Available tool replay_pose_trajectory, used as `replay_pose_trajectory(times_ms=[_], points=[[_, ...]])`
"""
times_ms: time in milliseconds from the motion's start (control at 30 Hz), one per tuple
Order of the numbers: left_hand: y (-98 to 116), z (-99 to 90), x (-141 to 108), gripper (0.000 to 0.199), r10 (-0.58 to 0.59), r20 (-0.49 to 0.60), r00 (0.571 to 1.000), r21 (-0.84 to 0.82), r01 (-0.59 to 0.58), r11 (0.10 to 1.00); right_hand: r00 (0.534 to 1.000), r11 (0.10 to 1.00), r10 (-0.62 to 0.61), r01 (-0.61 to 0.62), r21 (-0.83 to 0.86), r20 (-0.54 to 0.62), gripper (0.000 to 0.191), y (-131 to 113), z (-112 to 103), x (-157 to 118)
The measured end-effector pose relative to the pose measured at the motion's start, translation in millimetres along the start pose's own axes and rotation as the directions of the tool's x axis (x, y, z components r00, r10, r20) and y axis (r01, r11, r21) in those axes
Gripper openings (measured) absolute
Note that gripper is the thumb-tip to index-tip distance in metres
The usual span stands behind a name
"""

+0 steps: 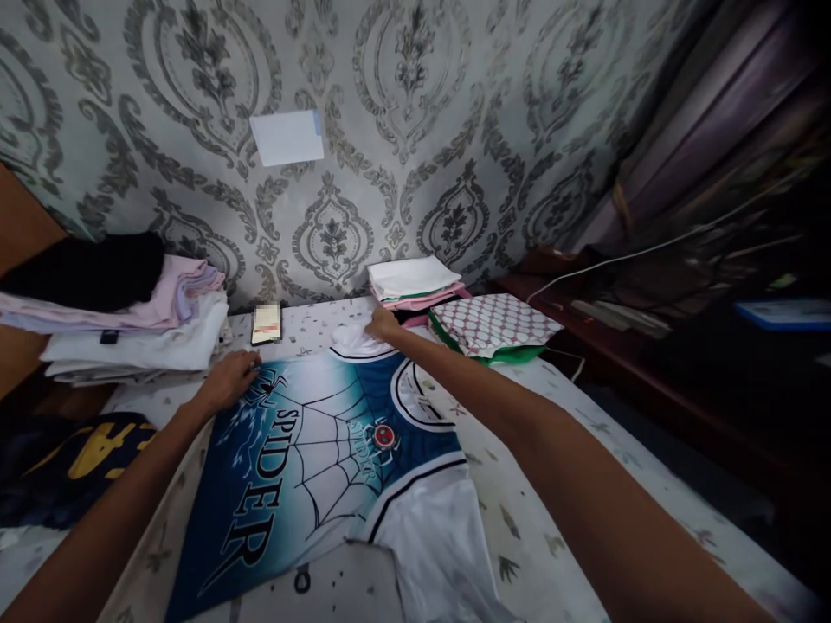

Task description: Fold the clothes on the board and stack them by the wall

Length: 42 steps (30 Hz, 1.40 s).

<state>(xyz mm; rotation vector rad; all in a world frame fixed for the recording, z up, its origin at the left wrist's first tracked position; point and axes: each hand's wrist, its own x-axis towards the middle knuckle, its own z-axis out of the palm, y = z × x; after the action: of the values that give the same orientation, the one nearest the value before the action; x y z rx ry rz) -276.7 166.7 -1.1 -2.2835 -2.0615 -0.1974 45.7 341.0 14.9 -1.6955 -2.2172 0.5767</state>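
Observation:
A blue and white T-shirt [331, 433] with a spider web print and the word SPIDER lies spread sideways on the patterned bed sheet. Its hem points left and its collar right. My left hand [232, 379] is at the far corner of the hem, with the fingertips closed on the fabric edge. Across the shirt reaches my right arm, and my right hand [383, 325] is closed on the far white sleeve, which looks bunched up. The near white sleeve [441, 536] lies loose toward me, partly wrinkled.
On the left, a stack of folded clothes [143, 320] stands beside a dark garment with yellow print [91, 450]. A phone [266, 323] lies near the wall. Folded white and pink clothes [415, 279] and a patterned folded cloth [497, 324] are at the back right. A white cable [623, 257] hangs there.

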Motion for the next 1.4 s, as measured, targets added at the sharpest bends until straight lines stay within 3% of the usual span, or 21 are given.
replay_pose_trajectory(times_ms=[167,367,533,733,900,1067,1200,1300,1400], points=[[7.9,-11.7,-6.2,0.014,0.027,-0.047,0.999,-0.034,-0.029,0.999,0.996,0.972,0.08,-0.068,0.227,-0.045,0.005,5.2,-17.0,-13.4],[20.6,-29.2,-28.1,0.023,0.049,-0.111,0.993,-0.035,-0.053,0.998,0.997,0.858,0.027,0.018,0.513,-0.079,0.007,13.7,-42.1,-68.7],[28.9,-37.4,-47.4,0.03,0.116,-0.117,0.986,0.123,-0.102,0.987,0.983,0.679,-0.143,0.181,0.711,-0.114,0.012,33.6,-42.5,-125.0],[34.9,-34.5,-63.9,0.033,0.137,0.004,0.991,0.292,-0.132,0.947,0.938,0.801,-0.305,0.347,0.489,-0.166,0.005,58.4,-23.6,-181.3],[29.0,-26.8,-68.7,0.034,0.119,0.016,0.993,0.328,-0.118,0.937,0.929,0.897,-0.355,0.369,0.244,-0.1,0.019,64.8,-18.0,-194.7],[25.9,-26.3,-72.5,0.034,0.086,0.016,0.996,0.341,-0.086,0.936,0.89,0.859,-0.451,0.454,0.236,-0.071,0.014,64.0,-26.1,-193.6],[27.3,-24.9,-74.7,0.035,0.077,-0.006,0.997,0.341,-0.07,0.937,0.892,0.864,-0.439,0.452,0.221,-0.106,0.028,57.0,-36.0,-181.2],[30.0,-24.5,-73.7,0.035,0.095,-0.035,0.995,0.327,-0.078,0.942,0.922,0.928,-0.361,0.37,0.043,-0.141,0.031,47.7,-36.7,-164.8],[34.5,-28.0,-67.9,0.034,0.094,-0.027,0.995,0.322,-0.08,0.943,0.948,0.933,-0.316,0.301,-0.198,-0.049,0.028,40.3,-30.6,-147.1]])
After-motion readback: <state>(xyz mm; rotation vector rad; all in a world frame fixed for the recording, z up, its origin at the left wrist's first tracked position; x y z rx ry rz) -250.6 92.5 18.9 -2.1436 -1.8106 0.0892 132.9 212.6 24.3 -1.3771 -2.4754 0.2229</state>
